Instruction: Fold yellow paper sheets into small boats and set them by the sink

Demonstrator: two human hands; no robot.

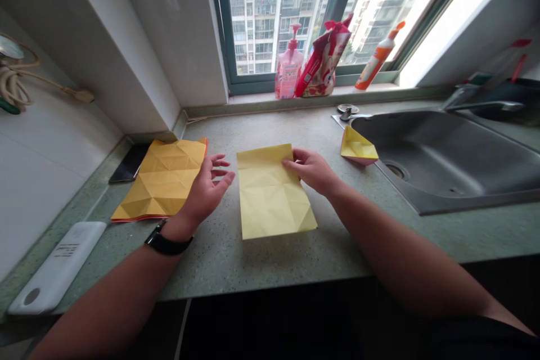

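Observation:
A creased pale yellow sheet of paper lies flat on the speckled green counter in front of me. My right hand rests on the sheet's upper right edge, fingertips curled onto the paper. My left hand hovers just left of the sheet, fingers spread, holding nothing. A black watch sits on that wrist. A stack of creased orange-yellow sheets lies left of my left hand. A folded yellow paper piece sits by the sink's corner.
A steel sink with a tap fills the right side. On the sill stand a pink pump bottle, a red bag and an orange-capped bottle. A dark phone and a white device lie at left.

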